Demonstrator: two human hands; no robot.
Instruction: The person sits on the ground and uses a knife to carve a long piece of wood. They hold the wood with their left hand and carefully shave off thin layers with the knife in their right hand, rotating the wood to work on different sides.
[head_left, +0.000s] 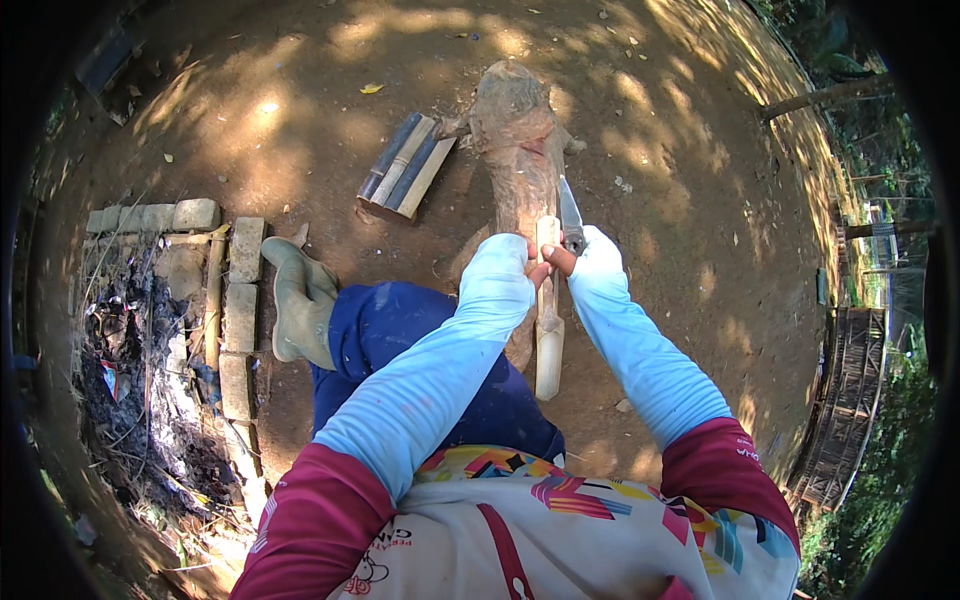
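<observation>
A pale length of split bamboo point(549, 350) lies lengthwise in front of me, its far end resting over a rough wooden log point(520, 150). My left hand point(514, 264) is closed on the bamboo's left side near its middle, the back of the hand covered by a light blue sleeve. Closed round a knife point(570, 207), my right hand point(588, 258) is on the bamboo's right side. The blade points away from me, just right of the bamboo's far end. My right thumb is close to or touching the bamboo; the knife's handle is mostly hidden by the hand.
Left of the log, several dark and pale bamboo pieces point(408, 165) lie side by side. A brick border point(240, 305) at left surrounds ash and burnt litter point(140, 380). My boot point(300, 300) is beside it. A woven bamboo panel point(845, 405) stands at far right.
</observation>
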